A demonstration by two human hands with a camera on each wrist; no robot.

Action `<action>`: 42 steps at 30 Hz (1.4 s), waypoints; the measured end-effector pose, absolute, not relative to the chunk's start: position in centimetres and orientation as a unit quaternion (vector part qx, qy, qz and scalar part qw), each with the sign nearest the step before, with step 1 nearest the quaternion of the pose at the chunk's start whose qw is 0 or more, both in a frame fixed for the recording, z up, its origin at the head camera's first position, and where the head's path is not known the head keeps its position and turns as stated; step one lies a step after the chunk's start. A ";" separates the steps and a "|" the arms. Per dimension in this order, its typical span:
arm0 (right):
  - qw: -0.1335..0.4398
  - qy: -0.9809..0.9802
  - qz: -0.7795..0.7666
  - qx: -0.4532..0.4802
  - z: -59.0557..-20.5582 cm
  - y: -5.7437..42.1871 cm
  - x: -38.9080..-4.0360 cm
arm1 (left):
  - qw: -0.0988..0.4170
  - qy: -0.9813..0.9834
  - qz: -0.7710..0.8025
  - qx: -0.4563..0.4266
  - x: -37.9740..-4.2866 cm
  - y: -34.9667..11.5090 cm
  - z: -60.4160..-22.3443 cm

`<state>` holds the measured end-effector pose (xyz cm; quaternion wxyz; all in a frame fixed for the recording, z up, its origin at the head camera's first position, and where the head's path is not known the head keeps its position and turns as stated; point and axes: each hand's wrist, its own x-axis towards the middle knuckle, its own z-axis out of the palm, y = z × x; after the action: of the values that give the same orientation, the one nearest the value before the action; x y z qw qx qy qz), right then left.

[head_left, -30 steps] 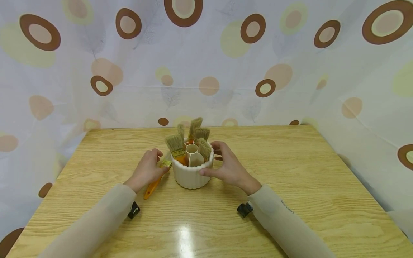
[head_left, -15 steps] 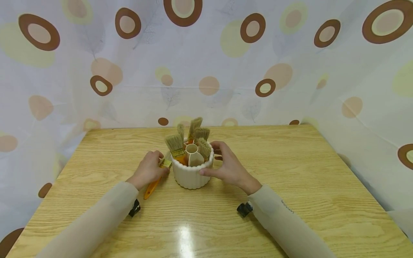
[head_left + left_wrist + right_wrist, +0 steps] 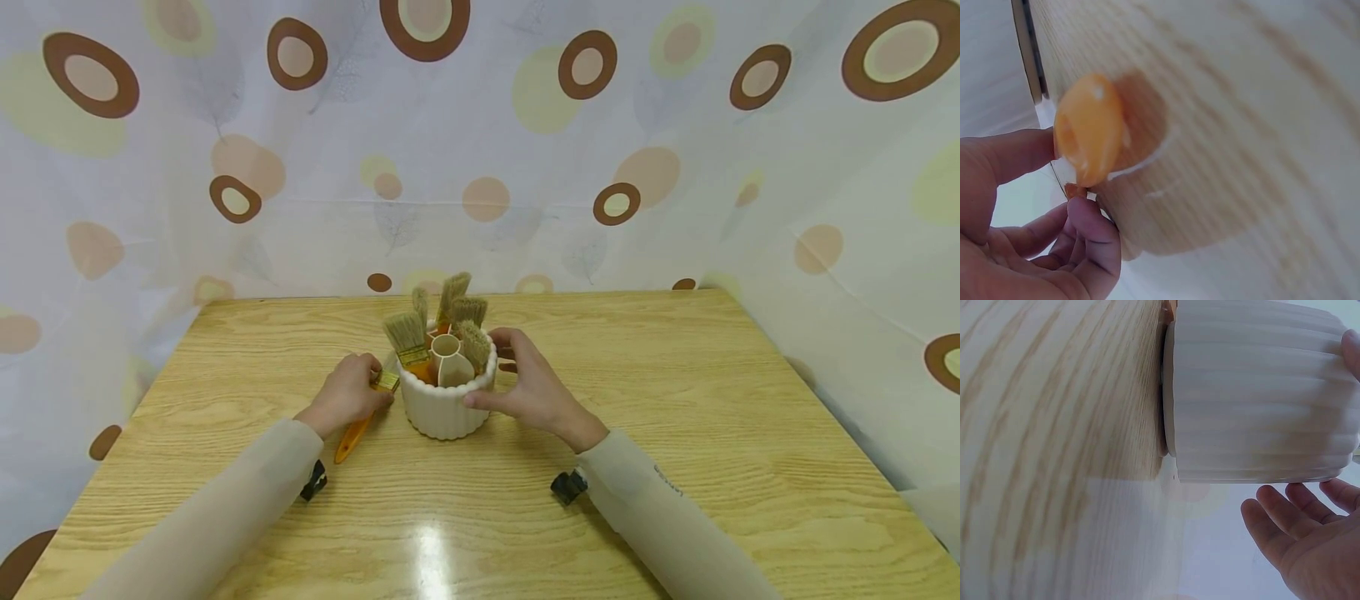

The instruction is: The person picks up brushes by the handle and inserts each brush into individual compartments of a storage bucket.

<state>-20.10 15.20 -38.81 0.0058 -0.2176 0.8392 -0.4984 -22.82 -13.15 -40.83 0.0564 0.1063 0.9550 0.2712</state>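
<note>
My left hand [image 3: 348,393] pinches a paintbrush [image 3: 356,433] between thumb and fingers, near its ferrule. This brush lies slanted at the table, bristle end toward the holder. In the left wrist view its orange handle [image 3: 1091,128] points toward the camera. A white ribbed brush holder [image 3: 442,412] stands upright to the right of that hand, with several paintbrushes [image 3: 407,333] in its compartments, bristles up. My right hand [image 3: 528,387] holds the holder's right side, thumb at the front and fingers behind; in the right wrist view the fingertips meet the ribbed wall [image 3: 1254,394].
A light wooden table [image 3: 675,433] carries the holder. Behind and at the sides hangs a white curtain [image 3: 480,150] with brown and beige circles. Black wrist devices [image 3: 568,487] sit under both sleeves.
My left hand has shifted slightly and its thumb and fingers have closed on the paintbrush. The right hand and the brush holder have stayed in place.
</note>
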 end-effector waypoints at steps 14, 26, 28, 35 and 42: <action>0.019 0.839 -0.499 -0.216 -38.1 15.1 -19.7 | 0.071 0.956 0.262 0.114 -23.2 -13.5 -40.4; 0.009 0.839 -0.496 -0.222 -38.7 15.2 -20.1 | 0.081 0.961 0.242 0.110 -23.6 -13.1 -40.3; 0.007 0.839 -0.496 -0.224 -38.7 15.2 -20.1 | 0.078 0.961 0.241 0.112 -23.6 -13.1 -40.3; 0.003 0.840 -0.497 -0.220 -38.8 15.2 -20.1 | 0.075 0.962 0.236 0.118 -23.6 -13.2 -40.5; 0.003 0.838 -0.498 -0.221 -38.8 15.2 -20.1 | 0.072 0.962 0.237 0.120 -23.5 -13.1 -40.4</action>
<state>-20.12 15.25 -38.82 0.0026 -0.2215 0.8383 -0.4982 -23.52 -13.09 -40.35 0.0717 0.1196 0.9615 0.2367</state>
